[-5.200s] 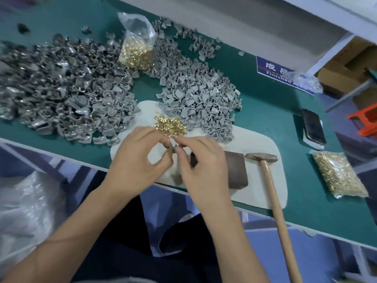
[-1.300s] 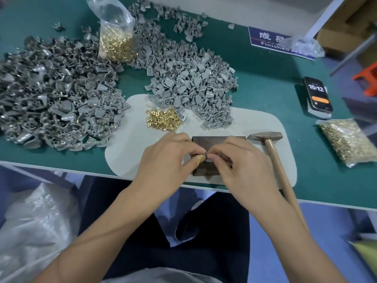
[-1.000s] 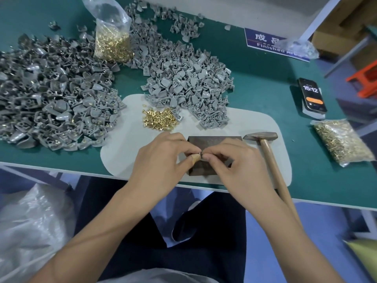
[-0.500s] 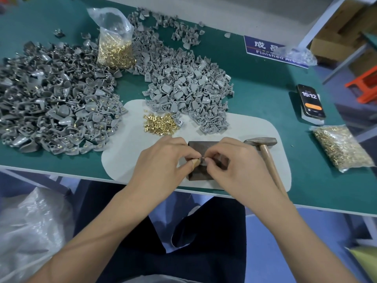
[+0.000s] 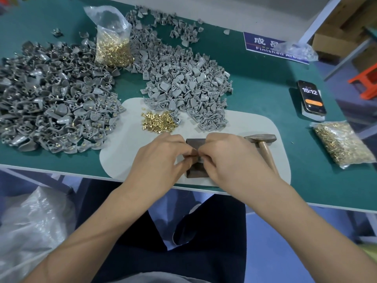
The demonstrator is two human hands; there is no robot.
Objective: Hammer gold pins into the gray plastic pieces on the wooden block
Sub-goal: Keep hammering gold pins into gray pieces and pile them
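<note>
From the head camera we are looking down on a matte teal worktop [image 5: 265, 82] with a pale, rounded felt-like mat [image 5: 126, 152] lying at its near edge. We are holding both hands together over a dark brown rectangular wooden block [image 5: 195, 171] sitting on that mat. Our left hand [image 5: 159, 160] and right hand [image 5: 232, 160] are meeting fingertip to fingertip above the block, each grip narrowed to a pinch on something small. What sits between the fingers is too hidden for us to name.

Just beyond our hands a small loose heap of shiny gold pins [image 5: 158, 123] is resting on the mat. Behind it a broad pile of light gray moulded plastic pieces [image 5: 183, 84], curved and shell-like with small round sockets, is spilling onto the mat's far edge. To the left a darker, glossier pile of gray pieces with gold glints [image 5: 53, 103] is spreading over the worktop.

A steel-headed hammer with a pale wooden handle [image 5: 263, 144] is lying just right of our right hand, its head on the mat. A crinkled clear plastic bag of gold pins [image 5: 113, 43] is standing between the two piles, and a flat second bag of pins [image 5: 342, 146] is lying at the right. A black smartphone [image 5: 311, 98] is showing 15:12.
</note>
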